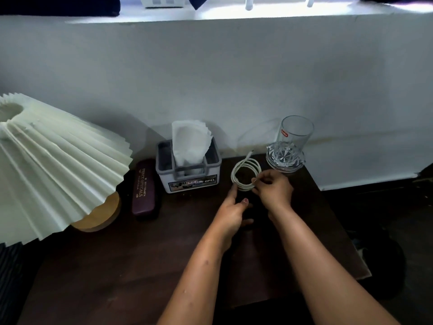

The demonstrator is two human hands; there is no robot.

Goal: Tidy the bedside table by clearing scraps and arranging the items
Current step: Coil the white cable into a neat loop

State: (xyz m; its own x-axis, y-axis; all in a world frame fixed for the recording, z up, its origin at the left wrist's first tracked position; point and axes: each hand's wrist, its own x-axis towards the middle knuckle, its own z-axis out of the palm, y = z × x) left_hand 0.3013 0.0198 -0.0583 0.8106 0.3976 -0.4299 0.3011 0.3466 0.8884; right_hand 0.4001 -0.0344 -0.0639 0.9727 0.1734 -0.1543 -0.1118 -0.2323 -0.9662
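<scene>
A white charging cable (243, 171) lies coiled in a loop on the dark wooden bedside table (131, 254), its plug end pointing toward the wall. My right hand (274, 188) pinches the coil's right side between thumb and fingertips. My left hand (230, 213) rests on the table with fingers spread, its index fingertip touching the coil's lower left edge. A clear drinking glass (296, 133) stands upright on a cut-glass coaster (284, 158) just right of the coil.
A grey tissue box (189, 172) with a white tissue sticking up stands near the wall. A maroon glasses case (145, 188) lies left of it. A lamp with a pleated cream shade (54, 167) and wooden base (98, 216) fills the left. The table's right edge drops to the floor.
</scene>
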